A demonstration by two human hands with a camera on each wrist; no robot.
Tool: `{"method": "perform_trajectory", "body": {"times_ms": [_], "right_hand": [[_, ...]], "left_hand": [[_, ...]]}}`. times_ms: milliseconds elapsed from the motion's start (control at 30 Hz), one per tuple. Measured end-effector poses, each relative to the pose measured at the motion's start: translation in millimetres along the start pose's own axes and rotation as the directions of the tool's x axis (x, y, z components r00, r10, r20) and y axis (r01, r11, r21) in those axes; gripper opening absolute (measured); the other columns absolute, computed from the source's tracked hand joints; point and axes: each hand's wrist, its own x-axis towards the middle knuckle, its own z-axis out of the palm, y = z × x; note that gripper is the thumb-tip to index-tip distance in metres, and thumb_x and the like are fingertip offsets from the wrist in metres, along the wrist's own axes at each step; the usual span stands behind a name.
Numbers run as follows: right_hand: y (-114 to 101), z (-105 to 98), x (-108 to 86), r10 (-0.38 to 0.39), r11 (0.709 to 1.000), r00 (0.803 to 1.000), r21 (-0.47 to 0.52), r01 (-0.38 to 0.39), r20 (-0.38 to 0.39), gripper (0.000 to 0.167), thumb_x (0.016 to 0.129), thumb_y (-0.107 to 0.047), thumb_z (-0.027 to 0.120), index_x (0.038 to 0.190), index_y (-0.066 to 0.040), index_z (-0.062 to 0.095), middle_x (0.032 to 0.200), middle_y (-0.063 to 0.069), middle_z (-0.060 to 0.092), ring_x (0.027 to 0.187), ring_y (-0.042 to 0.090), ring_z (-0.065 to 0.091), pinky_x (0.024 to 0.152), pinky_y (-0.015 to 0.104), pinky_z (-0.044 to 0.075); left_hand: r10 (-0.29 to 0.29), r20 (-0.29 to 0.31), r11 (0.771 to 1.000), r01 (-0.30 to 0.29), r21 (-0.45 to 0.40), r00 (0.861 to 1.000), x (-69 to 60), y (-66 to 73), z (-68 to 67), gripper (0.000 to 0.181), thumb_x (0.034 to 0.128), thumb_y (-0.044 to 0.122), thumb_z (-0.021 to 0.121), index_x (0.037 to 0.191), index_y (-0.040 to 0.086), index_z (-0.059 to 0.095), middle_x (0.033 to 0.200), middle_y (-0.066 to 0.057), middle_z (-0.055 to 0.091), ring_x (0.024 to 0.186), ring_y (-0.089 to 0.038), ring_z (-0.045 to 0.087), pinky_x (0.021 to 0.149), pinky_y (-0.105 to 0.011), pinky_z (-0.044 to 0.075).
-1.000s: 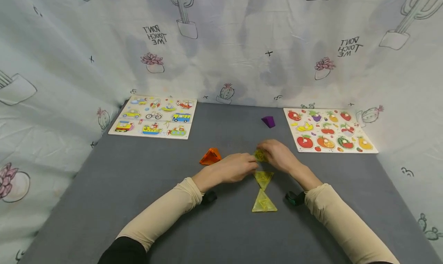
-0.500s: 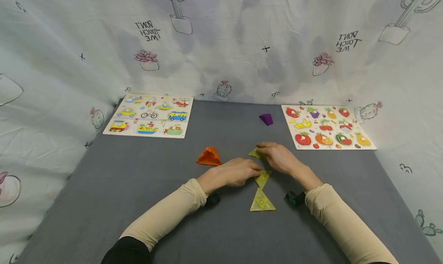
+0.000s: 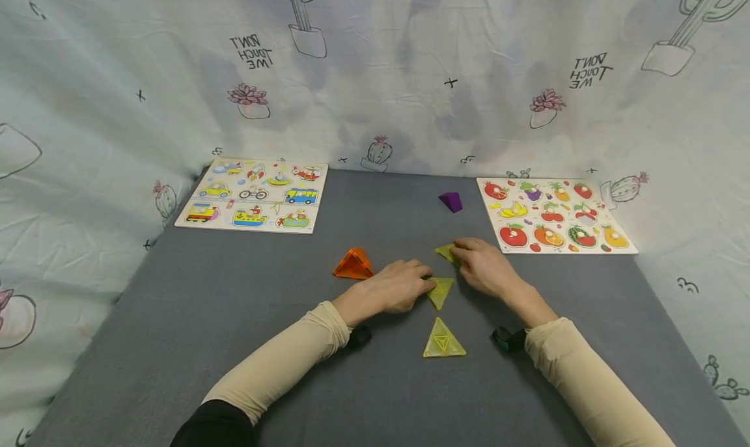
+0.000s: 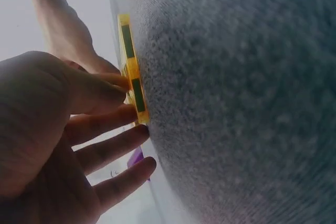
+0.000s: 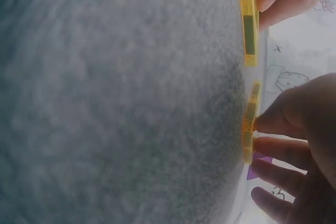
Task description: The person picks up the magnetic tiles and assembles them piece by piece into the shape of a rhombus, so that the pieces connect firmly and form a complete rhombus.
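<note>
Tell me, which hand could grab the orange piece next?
Probably the left hand: it's close beside the orange piece. The right hand is farther away, at the far yellow triangle.

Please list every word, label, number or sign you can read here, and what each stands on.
"DON'T TOUCH ME", letters looking reversed: patterned sheet, upper left in the head view.
"DON'T TOUCH ME", also looking reversed: same sheet, upper right.
"x": small cross marks on the sheet.
No readable text: vehicle board, fruit board, yellow triangles; any finer print is too small to read.
</note>
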Motion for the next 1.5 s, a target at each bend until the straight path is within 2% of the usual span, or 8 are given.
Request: {"method": "perform_trajectory", "body": {"times_ms": [133, 333, 667, 867, 1033, 1200, 1333, 1500], "right_hand": [[0, -4, -3.1, 0.041, 0.999, 0.999, -0.008, -0.04, 0.033, 0.04, 0.085, -0.007, 0.062, 0.123, 0.005, 0.064, 0.13, 0.025, 0.06, 0.122, 0.042, 0.055, 0.1, 0.054, 0.046], [0, -7, -6.5, 0.026, 0.998, 1.0, -0.059, -0.025, 0.017, 0.038, 0.085, -0.013, 0.072, 0.119, 0.004, 0.067, 0.125, 0.024, 0.062, 0.115, 0.042, 0.059, 0.095, 0.053, 0.049], [1, -7, -11.8, 0.051, 0.994, 0.999, -0.098, -0.05, 0.017, 0.043, 0.081, -0.023, 0.08, 0.115, 0.001, 0.07, 0.112, 0.021, 0.062, 0.099, 0.035, 0.061, 0.084, 0.047, 0.052], [2, -8, -13.3, 0.048, 0.994, 0.999, -0.101, -0.048, 0.002, 0.04, 0.081, -0.025, 0.08, 0.111, 0.001, 0.071, 0.106, 0.018, 0.063, 0.094, 0.033, 0.062, 0.08, 0.046, 0.053], [0, -12, -13.7, 0.076, 0.995, 0.997, -0.066, -0.075, 0.007, 0.035, 0.087, -0.025, 0.074, 0.11, 0.0, 0.072, 0.107, 0.017, 0.066, 0.094, 0.033, 0.065, 0.08, 0.047, 0.053], [-1, -15, -12.2, 0.126, 0.992, 0.992, 0.0, -0.126, 0.019, 0.031, 0.095, -0.025, 0.062, 0.113, -0.002, 0.071, 0.11, 0.017, 0.068, 0.098, 0.034, 0.067, 0.084, 0.049, 0.053], [1, -14, -9.6, 0.137, 0.99, 0.99, 0.014, -0.137, -0.028, 0.029, 0.099, -0.026, 0.056, 0.106, -0.003, 0.073, 0.104, 0.015, 0.072, 0.095, 0.032, 0.069, 0.084, 0.049, 0.054], [3, -12, -7.1, 0.15, 0.989, 0.983, 0.015, -0.149, -0.102, 0.025, 0.099, -0.022, 0.055, 0.099, -0.003, 0.072, 0.092, 0.012, 0.074, 0.083, 0.031, 0.071, 0.075, 0.048, 0.055]], "left_hand": [[-0.031, -0.039, 0.999, 0.032, 0.013, 0.999, -0.8, -1.1, 0.8, 0.029, 0.1037, 0.017, 0.044, 0.124, 0.023, 0.065, 0.126, -0.001, 0.06, 0.114, -0.02, 0.057, 0.089, -0.035, 0.052], [-0.049, -0.078, 0.999, 0.05, 0.011, 0.996, -1.0, -1.6, 1.8, 0.025, 0.1034, 0.014, 0.046, 0.113, 0.02, 0.069, 0.105, -0.003, 0.059, 0.09, -0.02, 0.054, 0.074, -0.032, 0.051], [-0.071, -0.074, 0.997, 0.072, 0.009, 0.995, -0.8, -0.2, 1.9, 0.026, 0.1037, 0.016, 0.046, 0.115, 0.019, 0.069, 0.101, -0.005, 0.058, 0.083, -0.019, 0.051, 0.072, -0.03, 0.05], [-0.089, -0.058, 0.996, 0.089, -0.004, 0.994, -0.5, 0.3, 2.0, 0.025, 0.1026, 0.015, 0.048, 0.116, 0.018, 0.068, 0.104, -0.006, 0.059, 0.086, -0.02, 0.054, 0.076, -0.032, 0.051], [-0.092, -0.049, 0.996, 0.091, -0.013, 0.995, -0.3, 0.4, 1.5, 0.024, 0.1014, 0.014, 0.05, 0.116, 0.019, 0.069, 0.107, -0.007, 0.061, 0.09, -0.021, 0.057, 0.08, -0.033, 0.052], [-0.086, -0.071, 0.996, 0.086, -0.009, 0.994, 0.1, 0.0, 3.0, 0.022, 0.1006, 0.014, 0.052, 0.112, 0.018, 0.07, 0.103, -0.007, 0.063, 0.088, -0.022, 0.058, 0.078, -0.034, 0.053], [-0.085, -0.078, 0.996, 0.086, 0.002, 0.993, 0.9, 0.1, 3.6, 0.02, 0.0998, 0.014, 0.053, 0.111, 0.018, 0.07, 0.103, -0.007, 0.064, 0.088, -0.022, 0.059, 0.078, -0.034, 0.053], [-0.076, -0.089, 0.997, 0.077, 0.013, 0.993, 1.6, -1.0, 4.4, 0.02, 0.0987, 0.013, 0.055, 0.11, 0.019, 0.07, 0.101, -0.006, 0.065, 0.087, -0.021, 0.06, 0.079, -0.033, 0.053]]}}
